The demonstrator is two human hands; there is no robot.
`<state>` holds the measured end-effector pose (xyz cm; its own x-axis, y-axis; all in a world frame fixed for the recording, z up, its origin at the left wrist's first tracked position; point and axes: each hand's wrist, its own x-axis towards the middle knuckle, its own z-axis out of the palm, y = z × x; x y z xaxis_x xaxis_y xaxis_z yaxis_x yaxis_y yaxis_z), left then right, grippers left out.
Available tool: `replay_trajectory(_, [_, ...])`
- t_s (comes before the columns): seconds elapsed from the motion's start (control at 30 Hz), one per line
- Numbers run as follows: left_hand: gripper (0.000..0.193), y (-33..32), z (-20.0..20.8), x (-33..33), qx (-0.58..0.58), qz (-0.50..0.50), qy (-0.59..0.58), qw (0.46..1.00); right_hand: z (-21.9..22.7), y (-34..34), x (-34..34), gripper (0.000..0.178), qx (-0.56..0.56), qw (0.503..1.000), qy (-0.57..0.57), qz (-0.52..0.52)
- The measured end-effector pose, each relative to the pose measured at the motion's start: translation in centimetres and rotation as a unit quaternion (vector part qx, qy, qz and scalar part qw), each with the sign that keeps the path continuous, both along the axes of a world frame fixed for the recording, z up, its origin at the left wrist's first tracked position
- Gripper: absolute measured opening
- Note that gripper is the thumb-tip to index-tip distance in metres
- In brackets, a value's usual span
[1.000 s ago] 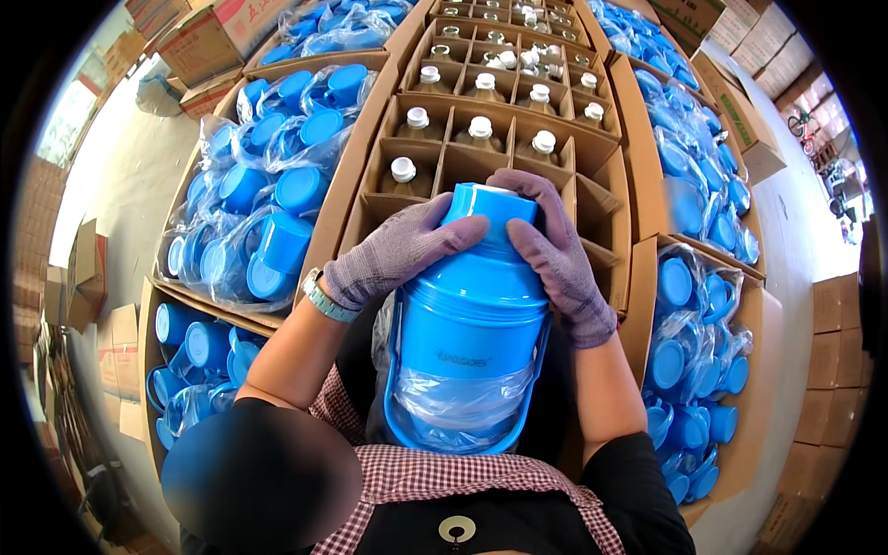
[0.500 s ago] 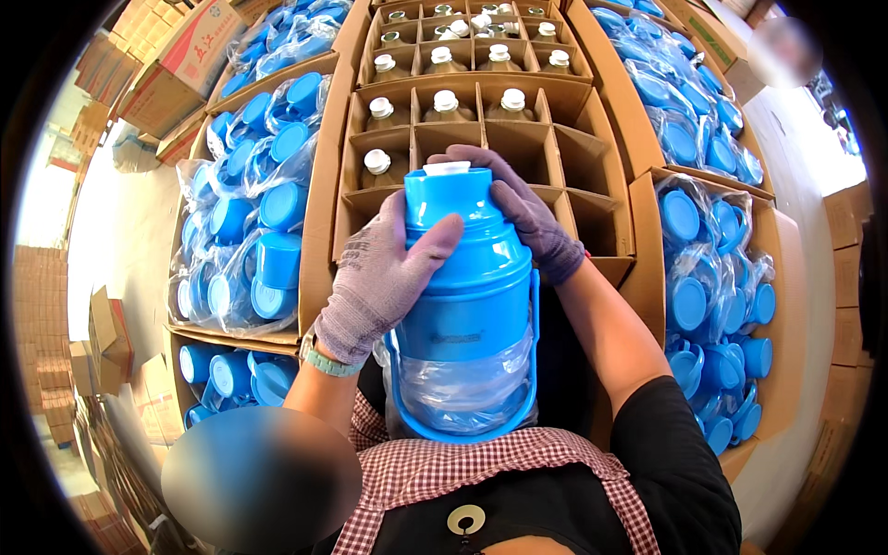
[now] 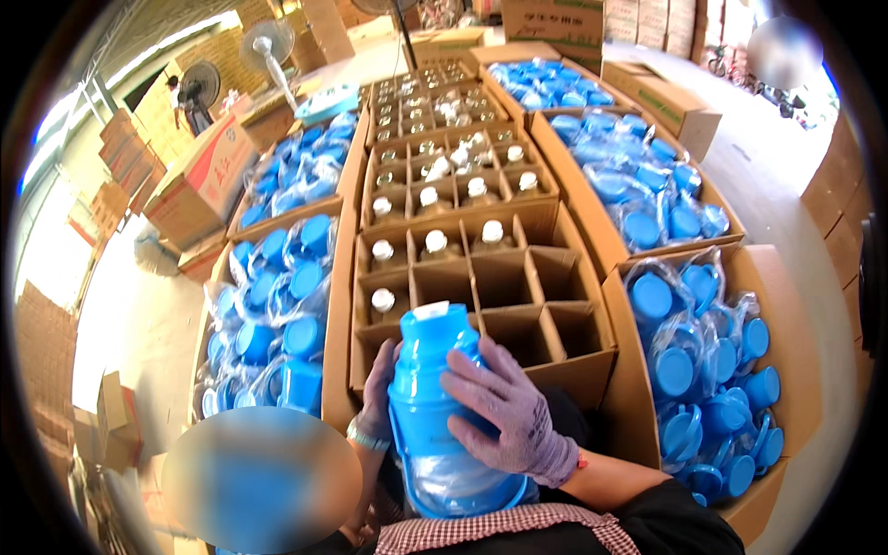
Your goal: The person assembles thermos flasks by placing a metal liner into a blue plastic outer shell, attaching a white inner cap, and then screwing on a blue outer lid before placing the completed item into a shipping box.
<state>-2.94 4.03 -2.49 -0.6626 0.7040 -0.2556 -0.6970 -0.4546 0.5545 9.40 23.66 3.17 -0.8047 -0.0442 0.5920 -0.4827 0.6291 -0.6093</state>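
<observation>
A blue plastic thermos flask [image 3: 430,370] with a white piece at its mouth stands before my chest, slightly tilted. Clear plastic film wraps its lower part, and a blue carrying handle hangs around it. My left hand [image 3: 376,393], in a grey-purple knit glove, holds the flask's left side, its fingers partly hidden behind it. Across the right front lies my gloved right hand [image 3: 504,412], fingers curved against the body. Just beyond is a divided carton [image 3: 578,356] with several white-capped glass liners [image 3: 437,245] in its far and left cells; other cells hold nothing.
Cartons of bagged blue flask parts flank me at left [image 3: 268,296] and right [image 3: 684,324]. More divided cartons [image 3: 444,176] of liners stretch away ahead. A closed carton [image 3: 203,180] and standing fans [image 3: 268,46] stand far left. A blurred oval covers the lower left.
My view has tilted upward, showing more of the room. My right hand has moved from the flask's top to its right front; my left has shifted from the front to the left side.
</observation>
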Motion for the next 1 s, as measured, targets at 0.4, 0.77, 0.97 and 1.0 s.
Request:
replay_trajectory(0.4, [0.091, -1.5, 6.7, 6.0, -0.365, 0.142, 0.551, 0.737, -5.0, 3.0, 0.3, 0.032, -0.483, 0.859, -0.145, 0.083])
replay_trajectory(0.77, [0.07, 1.5, 1.5, -3.1, -0.077, -0.07, 0.146, 0.984, 4.0, 1.2, -2.5, 0.056, -0.032, 0.999, 0.018, 0.013])
replay_trajectory(0.97, [0.102, 3.0, -2.8, -8.4, -0.008, -0.245, 0.148, 0.958, 3.8, 0.0, -6.2, 0.068, 0.069, 0.995, -0.061, -0.033])
replay_trajectory(1.0, [0.101, 3.8, -2.6, -8.1, 0.006, -0.258, 0.149, 0.955, 3.1, 0.7, -5.9, 0.067, 0.079, 0.994, -0.067, -0.023])
